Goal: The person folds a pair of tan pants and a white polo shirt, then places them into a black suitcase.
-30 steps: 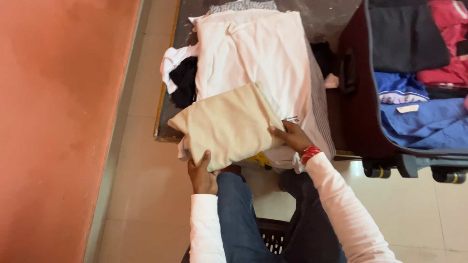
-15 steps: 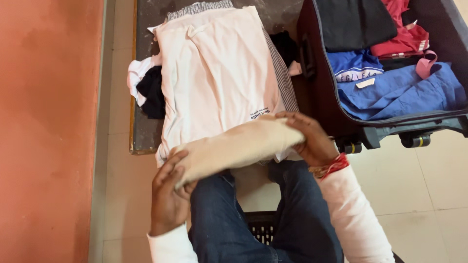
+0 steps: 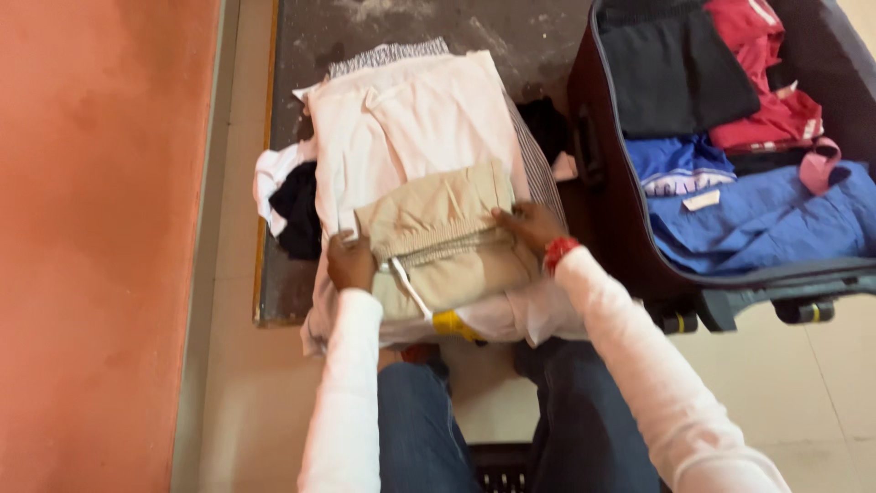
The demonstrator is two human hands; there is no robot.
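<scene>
- Two hands are pressing on one folded beige garment (image 3: 444, 239), which is lying on top of the pale pink garment (image 3: 415, 137) at the near end of the pile on the dark counter (image 3: 383, 27); the pile is already overhanging the counter's near edge at 6 o'clock.
- At 9 o'clock of the beige garment, the left hand (image 3: 350, 263) is resting its grip on the garment's left edge, fingers curled down over it rather than clenched; whether they are pinching cloth I cannot tell. If that side is being pushed harder than the other, the fold is likely sliding askew toward the white and black clothes (image 3: 287, 196) bunched at the pile's left.
- At 6 o'clock, a white drawstring (image 3: 408, 285) and a yellow scrap (image 3: 453, 324) are hanging loose below the fold; a sleeve could be catching them and dragging the garment off toward the lap.
- At 3 o'clock, the right hand (image 3: 529, 225) is lying flat, grip loosened, fingertips on the ribbed band. Pressure there risks tipping the soft stack rightward, toward the gap beside the open suitcase (image 3: 630, 228).
- Inside the suitcase, blue clothing (image 3: 766, 219) is bulging over the rim and could be spilling out.
</scene>
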